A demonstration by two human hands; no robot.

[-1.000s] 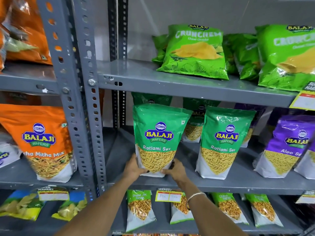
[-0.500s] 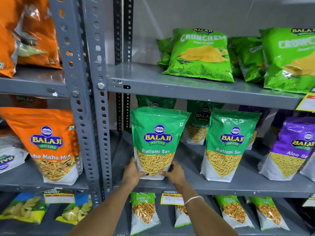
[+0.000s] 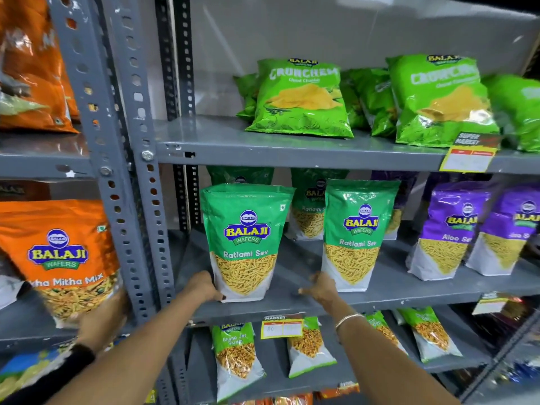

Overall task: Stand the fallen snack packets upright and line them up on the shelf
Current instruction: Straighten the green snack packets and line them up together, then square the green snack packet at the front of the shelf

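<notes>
While the left hand (image 3: 203,287) touches the upright Ratlami Sev packet (image 3: 245,244) at frame centre | right hand (image 3: 320,289) spread empty beside it | risk: top-heavy pouch tips forward off shelf edge (image 3: 409,296).

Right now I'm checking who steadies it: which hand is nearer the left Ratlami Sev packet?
Left. The left hand touches the left Ratlami Sev packet at its lower left corner; the right hand sits off its right side, beside the neighbouring packet.
</notes>
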